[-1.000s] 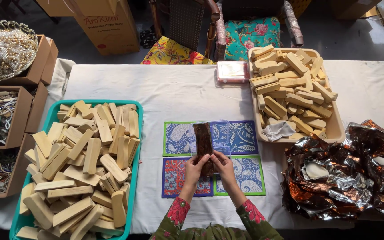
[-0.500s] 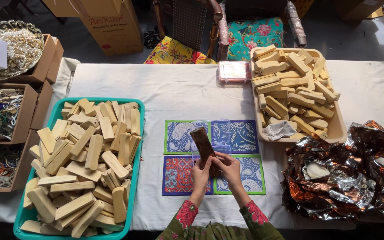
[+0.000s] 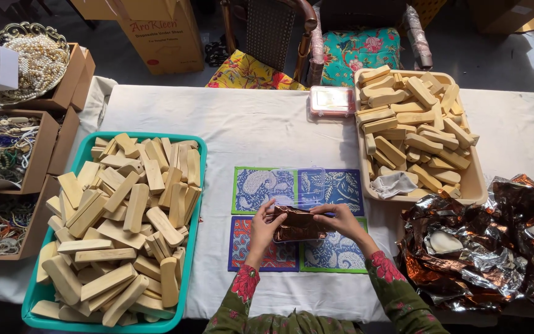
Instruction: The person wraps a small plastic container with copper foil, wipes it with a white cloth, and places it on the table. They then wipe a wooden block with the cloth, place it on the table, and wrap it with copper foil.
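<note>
Both hands, left hand and right hand, pinch a copper foil-wrapped block, fingers closed and hiding its ends.

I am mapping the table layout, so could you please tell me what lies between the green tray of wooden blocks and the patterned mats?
In the head view, only bare white tablecloth separates the green tray from the patterned mats.

Soft, even daylight fills the scene, bright on the white tablecloth. Shadows stay faint. Glare flickers on the crumpled copper-coloured foil sheets. Focus is sharp; edges bend slightly outward.
</note>
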